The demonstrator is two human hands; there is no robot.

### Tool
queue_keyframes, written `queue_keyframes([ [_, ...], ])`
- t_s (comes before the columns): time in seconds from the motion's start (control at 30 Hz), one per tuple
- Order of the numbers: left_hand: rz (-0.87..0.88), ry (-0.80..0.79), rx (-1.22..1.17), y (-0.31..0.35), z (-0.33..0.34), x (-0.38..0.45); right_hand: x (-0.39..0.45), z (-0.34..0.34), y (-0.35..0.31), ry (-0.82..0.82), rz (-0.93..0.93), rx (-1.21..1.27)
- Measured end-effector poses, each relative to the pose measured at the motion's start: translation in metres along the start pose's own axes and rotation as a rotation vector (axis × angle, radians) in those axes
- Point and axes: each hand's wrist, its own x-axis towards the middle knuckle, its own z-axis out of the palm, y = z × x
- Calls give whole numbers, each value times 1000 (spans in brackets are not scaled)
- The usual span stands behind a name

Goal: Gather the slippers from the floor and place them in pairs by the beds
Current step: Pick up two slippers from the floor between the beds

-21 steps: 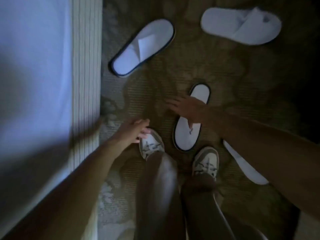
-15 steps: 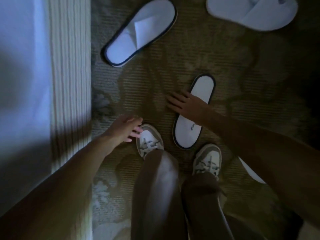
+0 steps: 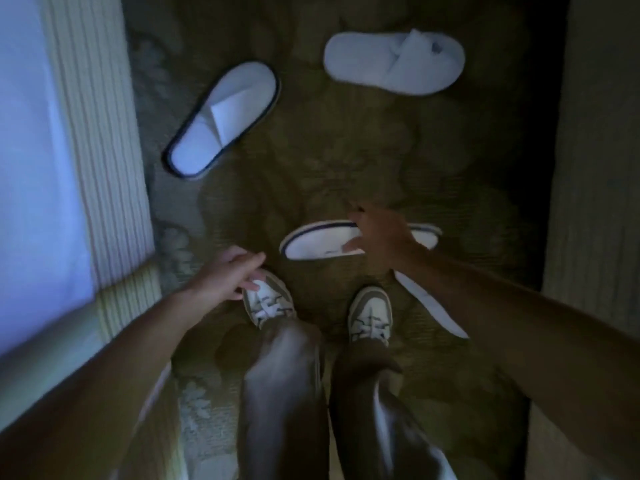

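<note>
In dim light, my right hand (image 3: 379,237) grips a white dark-trimmed slipper (image 3: 315,242), which lies crosswise in front of my shoes. My left hand (image 3: 232,271) hovers open over my left shoe, holding nothing. A matching dark-trimmed slipper (image 3: 221,119) lies on the carpet near the left bed. A plain white slipper (image 3: 394,64) lies at the top right. Another white slipper (image 3: 429,306) pokes out from under my right forearm, mostly hidden.
The left bed (image 3: 52,168), with a white sheet and ribbed cream cover, runs along the left edge. A second bed's edge (image 3: 599,168) borders the right. Patterned olive carpet (image 3: 346,161) fills the aisle between them. My shoes (image 3: 370,313) and legs stand in the lower middle.
My right hand has closed on the dark-trimmed slipper and turned it from lengthwise to crosswise. The view shifted, bringing the right bed edge into sight. My left hand has barely moved.
</note>
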Motion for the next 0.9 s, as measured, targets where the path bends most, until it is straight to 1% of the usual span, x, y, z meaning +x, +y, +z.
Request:
queue_keyframes([
  [0.07, -2, 8, 15, 21, -7, -22, -23, -27, 1, 52, 231, 515],
  [0.1, 10, 22, 19, 32, -13, -35, -36, -41, 0, 51, 332, 745],
  [0.13, 26, 46, 29, 45, -23, -48, -48, -55, -1, 48, 411, 914],
  [0.17, 41, 72, 38, 56, -34, -59, -59, -67, -2, 50, 465, 1010],
  [0.27, 98, 145, 41, 95, -65, -85, -88, -102, -7, 95, 518, 1133],
  [0.37, 177, 221, 14, 136, -87, -92, -103, -128, -16, 149, 551, 1272],
  [0.4, 206, 231, 24, 146, -92, -92, -107, -134, -20, 164, 563, 1318],
  [0.5, 212, 271, 98, 167, -111, -78, -107, -136, -27, 174, 593, 1484],
  [0.63, 215, 299, 145, 190, -133, -33, -81, -119, -31, 243, 583, 1559],
  [0.7, 198, 262, 164, 197, -142, 0, -64, -100, -38, 275, 620, 1628],
  [0.73, 188, 270, 179, 197, -145, 20, -55, -88, -43, 304, 645, 1655],
  [0.8, 183, 299, 211, 190, -157, 76, -33, -63, -48, 359, 676, 1659],
  [0.9, 165, 384, 319, 177, -159, 144, 4, -31, -51, 365, 693, 1618],
])
